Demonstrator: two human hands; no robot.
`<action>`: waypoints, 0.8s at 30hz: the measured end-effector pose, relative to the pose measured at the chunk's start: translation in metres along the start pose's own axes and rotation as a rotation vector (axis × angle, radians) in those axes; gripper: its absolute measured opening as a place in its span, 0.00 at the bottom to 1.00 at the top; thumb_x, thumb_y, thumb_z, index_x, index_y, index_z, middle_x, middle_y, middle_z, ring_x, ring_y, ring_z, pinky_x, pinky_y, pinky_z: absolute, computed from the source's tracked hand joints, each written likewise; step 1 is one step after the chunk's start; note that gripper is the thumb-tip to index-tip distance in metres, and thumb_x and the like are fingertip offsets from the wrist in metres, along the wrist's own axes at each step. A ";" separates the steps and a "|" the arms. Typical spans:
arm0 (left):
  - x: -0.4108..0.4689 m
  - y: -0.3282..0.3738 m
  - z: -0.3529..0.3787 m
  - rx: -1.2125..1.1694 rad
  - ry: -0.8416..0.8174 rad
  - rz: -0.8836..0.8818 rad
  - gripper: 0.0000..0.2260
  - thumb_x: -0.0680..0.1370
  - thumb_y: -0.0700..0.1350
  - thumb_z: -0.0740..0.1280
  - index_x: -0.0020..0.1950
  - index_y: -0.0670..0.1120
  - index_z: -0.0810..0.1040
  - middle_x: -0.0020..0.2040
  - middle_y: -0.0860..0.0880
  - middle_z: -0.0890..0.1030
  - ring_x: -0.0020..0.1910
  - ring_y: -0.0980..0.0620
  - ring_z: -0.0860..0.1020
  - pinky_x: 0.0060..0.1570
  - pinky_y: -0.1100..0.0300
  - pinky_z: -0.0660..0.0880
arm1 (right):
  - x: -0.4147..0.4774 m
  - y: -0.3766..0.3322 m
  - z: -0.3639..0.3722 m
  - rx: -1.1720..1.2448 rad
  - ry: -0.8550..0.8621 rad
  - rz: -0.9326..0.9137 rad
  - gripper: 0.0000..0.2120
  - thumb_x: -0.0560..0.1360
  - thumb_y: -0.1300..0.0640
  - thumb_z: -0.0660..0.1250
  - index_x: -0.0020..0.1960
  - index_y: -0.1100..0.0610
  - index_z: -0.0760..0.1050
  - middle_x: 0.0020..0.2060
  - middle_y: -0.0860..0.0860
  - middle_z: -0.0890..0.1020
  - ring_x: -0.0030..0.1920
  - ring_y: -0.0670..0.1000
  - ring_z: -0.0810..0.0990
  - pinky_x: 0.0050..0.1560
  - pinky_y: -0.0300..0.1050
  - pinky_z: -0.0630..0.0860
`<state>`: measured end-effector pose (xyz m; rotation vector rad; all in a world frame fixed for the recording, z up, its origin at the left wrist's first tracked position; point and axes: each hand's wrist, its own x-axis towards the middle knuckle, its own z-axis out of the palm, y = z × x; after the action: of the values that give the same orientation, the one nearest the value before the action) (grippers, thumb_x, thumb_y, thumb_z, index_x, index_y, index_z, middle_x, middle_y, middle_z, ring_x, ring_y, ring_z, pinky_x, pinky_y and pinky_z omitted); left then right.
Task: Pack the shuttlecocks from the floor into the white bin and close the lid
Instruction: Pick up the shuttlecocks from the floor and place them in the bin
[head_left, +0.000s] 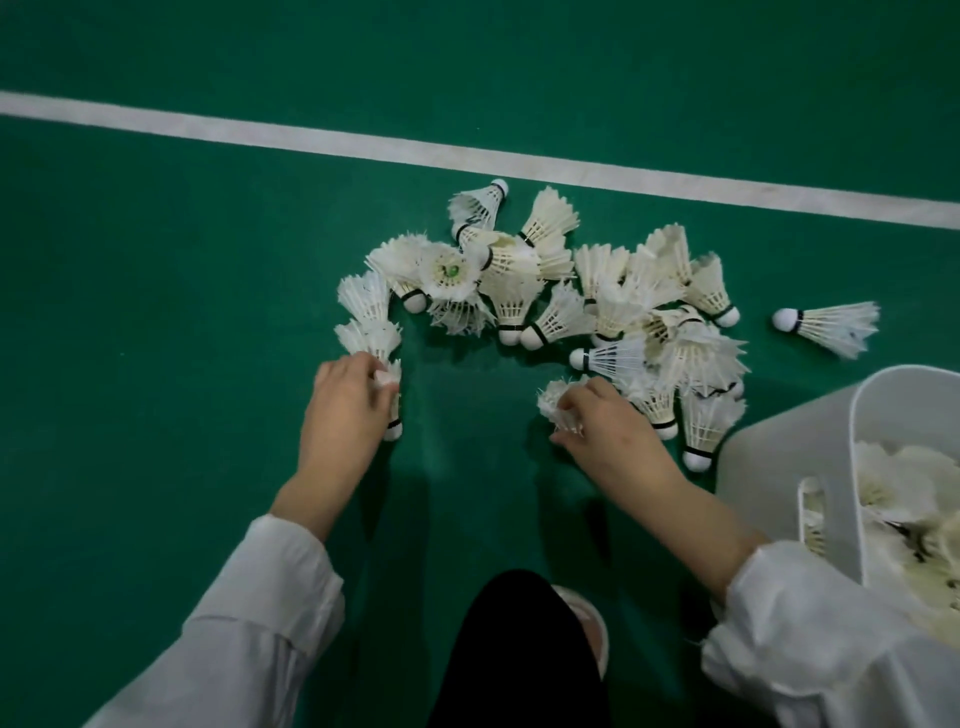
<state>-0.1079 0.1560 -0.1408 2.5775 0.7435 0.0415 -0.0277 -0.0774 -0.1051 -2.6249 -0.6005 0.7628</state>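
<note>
Your left hand (345, 405) curled round the first shuttlecock (393, 430) at the near left end of the pile (597, 306), and your right hand (605, 421) pinched the feathers of a second shuttlecock (551, 399) at the pile's near edge, with bare green floor (467, 415) between the two hands. The pile lay just short of the white line (363, 145), a stray shuttlecock (831, 327) apart to its right. The white bin (769, 457) stood open beside the pile's near right corner, already holding shuttlecocks.

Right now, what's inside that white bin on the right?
White feathered shuttlecocks lie piled inside the white bin. Its wall and the picture's edge hide how deep the pile goes.
</note>
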 end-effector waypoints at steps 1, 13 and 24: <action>-0.004 0.004 0.001 -0.037 -0.011 -0.003 0.07 0.76 0.45 0.65 0.49 0.42 0.74 0.47 0.44 0.77 0.51 0.45 0.71 0.47 0.54 0.67 | 0.001 0.000 0.000 -0.006 -0.002 -0.004 0.11 0.76 0.58 0.65 0.56 0.61 0.72 0.53 0.55 0.72 0.52 0.56 0.75 0.49 0.46 0.68; -0.039 0.071 0.013 -1.175 -0.263 -0.648 0.10 0.79 0.42 0.61 0.37 0.43 0.72 0.26 0.51 0.74 0.23 0.59 0.73 0.25 0.67 0.69 | 0.003 0.000 -0.002 0.087 0.096 0.044 0.08 0.78 0.57 0.60 0.52 0.59 0.74 0.50 0.56 0.76 0.49 0.58 0.76 0.48 0.49 0.71; -0.034 0.032 -0.004 -0.697 -0.221 -0.387 0.10 0.75 0.46 0.68 0.52 0.48 0.69 0.35 0.50 0.73 0.29 0.54 0.71 0.32 0.60 0.69 | -0.002 0.010 -0.003 0.086 0.134 0.049 0.05 0.77 0.57 0.61 0.49 0.58 0.74 0.48 0.55 0.77 0.48 0.57 0.76 0.46 0.48 0.70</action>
<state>-0.1209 0.1161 -0.1201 1.7245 0.9289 -0.0893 -0.0243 -0.0875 -0.1067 -2.5946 -0.4580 0.6070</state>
